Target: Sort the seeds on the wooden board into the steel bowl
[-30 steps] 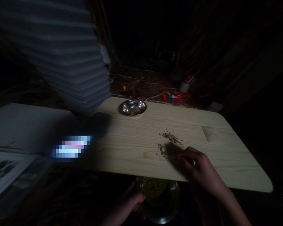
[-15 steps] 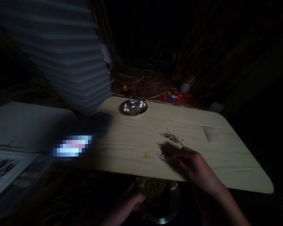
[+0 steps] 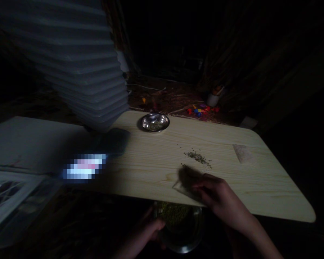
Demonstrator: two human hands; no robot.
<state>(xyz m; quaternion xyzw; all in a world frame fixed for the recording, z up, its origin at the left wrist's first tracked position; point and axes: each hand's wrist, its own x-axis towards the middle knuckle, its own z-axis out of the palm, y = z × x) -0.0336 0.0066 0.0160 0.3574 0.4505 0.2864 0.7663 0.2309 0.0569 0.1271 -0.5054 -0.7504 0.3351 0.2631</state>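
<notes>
Right hand has slid nearer the bowl.
It pinches a thin sheet, green bits beyond; left hand grips the bowl.

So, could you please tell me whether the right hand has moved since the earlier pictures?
Yes, the right hand has moved toward the near edge of the table, and slightly left.

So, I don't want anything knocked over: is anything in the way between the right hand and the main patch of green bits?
Nothing visible: between the right hand and the green bits lies just tabletop. The metal dish sits beyond them, to the left.
</notes>
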